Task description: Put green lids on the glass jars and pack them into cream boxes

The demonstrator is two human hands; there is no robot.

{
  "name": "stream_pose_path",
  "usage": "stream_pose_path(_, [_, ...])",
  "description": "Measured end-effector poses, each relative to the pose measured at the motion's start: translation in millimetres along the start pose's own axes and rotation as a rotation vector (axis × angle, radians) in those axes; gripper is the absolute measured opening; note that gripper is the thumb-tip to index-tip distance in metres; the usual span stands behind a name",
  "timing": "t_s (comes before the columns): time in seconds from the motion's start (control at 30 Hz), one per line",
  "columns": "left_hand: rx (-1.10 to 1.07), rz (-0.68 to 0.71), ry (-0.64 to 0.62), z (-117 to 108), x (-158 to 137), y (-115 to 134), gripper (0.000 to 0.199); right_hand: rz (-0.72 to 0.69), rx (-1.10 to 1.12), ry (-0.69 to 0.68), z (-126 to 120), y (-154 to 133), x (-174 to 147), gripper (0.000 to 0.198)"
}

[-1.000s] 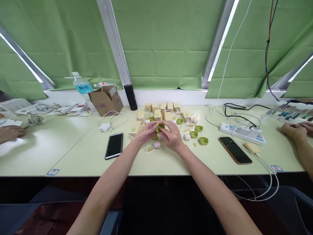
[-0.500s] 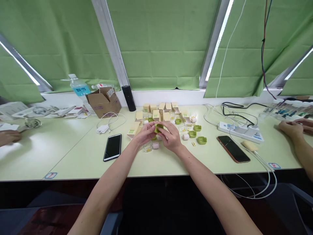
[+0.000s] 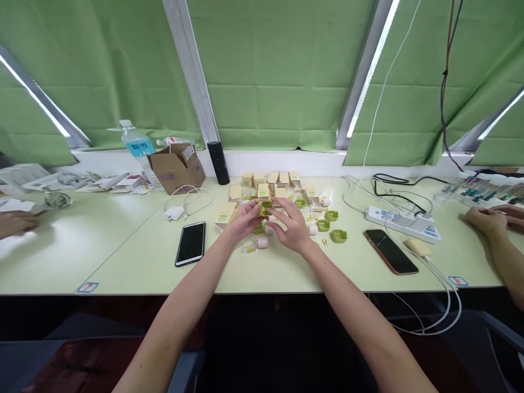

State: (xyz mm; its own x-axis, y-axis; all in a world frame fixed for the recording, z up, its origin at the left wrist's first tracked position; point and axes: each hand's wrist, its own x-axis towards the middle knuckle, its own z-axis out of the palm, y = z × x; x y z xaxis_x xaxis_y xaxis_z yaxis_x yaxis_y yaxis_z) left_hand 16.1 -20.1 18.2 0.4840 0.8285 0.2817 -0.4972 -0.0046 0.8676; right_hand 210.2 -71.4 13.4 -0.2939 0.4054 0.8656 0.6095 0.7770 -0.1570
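Observation:
A small green tray-like holder (image 3: pixel 266 208) is held up over the table between my two hands. My left hand (image 3: pixel 244 219) pinches it at its left side. Beside it, my right hand (image 3: pixel 291 222) has its fingers spread, with fingertips at the holder's right edge; whether they touch it I cannot tell. Similar green holders (image 3: pixel 338 236) lie to the right of my hands. Below them rest a clear cup-like piece (image 3: pixel 249 247) and a pale pink cylinder (image 3: pixel 262 242). Behind stand several small cream boxes (image 3: pixel 263 191), some with flaps raised.
A phone (image 3: pixel 191 244) lies on the left, another phone (image 3: pixel 391 251) on the right beside a power strip (image 3: pixel 403 222) with cables. A cardboard box (image 3: pixel 177 169) and black cylinder (image 3: pixel 218 163) stand at the back. Other people's hands (image 3: pixel 487 221) work at both sides.
My right hand's fingers have come out of the green holder and spread apart. The holder now shows more openly in my left hand. The view has shifted slightly.

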Motion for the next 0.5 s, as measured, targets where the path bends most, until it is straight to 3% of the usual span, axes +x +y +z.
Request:
stream_pose_path(0.17, [-0.007, 0.066, 0.075, -1, 5, -1, 0.053, 0.241, -0.244, -0.132, -49, 5, -18, 0.062])
stream_pose_path(0.27, [0.001, 0.088, 0.094, -1, 7, -3, 0.055, 0.292, -0.363, -0.381, -70, 10, -32, 0.054])
stream_pose_path(0.37, [0.011, 0.103, 0.097, -2, 7, -4, 0.056, 0.26, -0.398, -0.549, -76, 14, -39, 0.05])
stream_pose_path(0.5, [0.006, 0.112, 0.113, -4, 7, -5, 0.056, 0.262, -0.416, -0.633, -69, 15, -38, 0.045])
